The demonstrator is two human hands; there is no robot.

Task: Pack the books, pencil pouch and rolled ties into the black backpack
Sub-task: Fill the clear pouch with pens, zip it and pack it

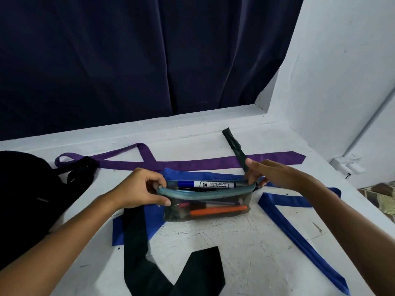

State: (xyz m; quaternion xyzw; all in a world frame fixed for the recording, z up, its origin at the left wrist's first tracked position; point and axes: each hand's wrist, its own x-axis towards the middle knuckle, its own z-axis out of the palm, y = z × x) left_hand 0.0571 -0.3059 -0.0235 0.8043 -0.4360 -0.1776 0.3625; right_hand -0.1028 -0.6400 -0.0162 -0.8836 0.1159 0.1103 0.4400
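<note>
The pencil pouch (206, 201) is sitting at the centre of the white ledge (235, 238), its see-through side showing an orange pen (218, 210) and other pens inside. A blue whiteboard marker (206, 184) is lying along its open top, between the zipper edges.

The left hand (141, 189) is pinching the pouch's end at 9 o'clock, thumb and fingers curled around the zipper rim. The right hand (271, 174) is gripping the end at 3 o'clock, fingers bent over the corner.

The ties are lying flat and unrolled around the pouch. The purple tie (192, 164) is stretching across at 12 o'clock, its thin end looping toward 10 o'clock. The blue tie (299, 238) is passing under the pouch and running out to 4 o'clock. The black tie (136, 248) is folding across at 6 to 7 o'clock, its narrow end poking up at 1 o'clock past the right hand.

The black backpack (25, 193) is slumping at 9 o'clock, at the ledge's left edge. A dark curtain (128, 60) is hanging behind at 12 o'clock.
</note>
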